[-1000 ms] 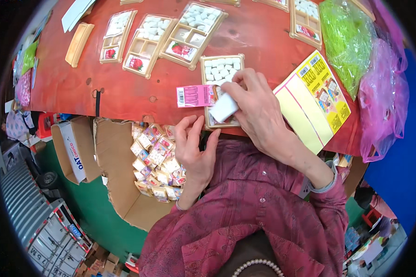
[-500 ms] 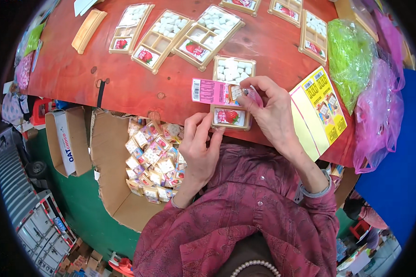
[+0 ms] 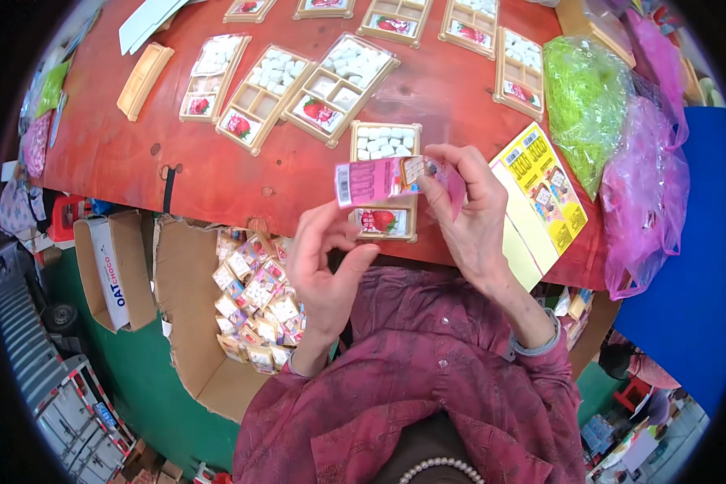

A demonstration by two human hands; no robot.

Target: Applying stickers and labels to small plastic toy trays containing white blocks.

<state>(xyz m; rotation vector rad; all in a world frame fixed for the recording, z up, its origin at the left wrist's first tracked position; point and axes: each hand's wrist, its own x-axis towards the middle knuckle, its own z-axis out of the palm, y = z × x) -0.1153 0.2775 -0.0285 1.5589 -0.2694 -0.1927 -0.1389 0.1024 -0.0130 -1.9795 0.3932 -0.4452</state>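
Pinched between the thumb and fingers of my right hand (image 3: 474, 222) is a pink printed card (image 3: 367, 182), held above a tan compartment tray (image 3: 412, 226). The tray lies at the table's near edge. White marshmallow-like pieces (image 3: 385, 141) fill its far end, and a strawberry-picture packet (image 3: 381, 221) sits in the near one. The card hides the tray's middle. Beside the tray's left side, my left hand (image 3: 323, 262) has bent fingers, with thumb and fingers apart and nothing visible in them. Its fingertips are close to the card's lower left edge.
Several similar filled trays (image 3: 324, 90) lie across the red table (image 3: 97, 137). A yellow-printed sheet (image 3: 544, 202) is at right, beside green shredded filler (image 3: 585, 113) and a pink plastic bag (image 3: 645, 194). Below the edge, a cardboard box (image 3: 189, 323) holds many packed trays.
My left hand has let go of the tray's near left side and moved left with its fingers loosened. The right hand still holds the pink card, now slightly tilted. The view has shifted.
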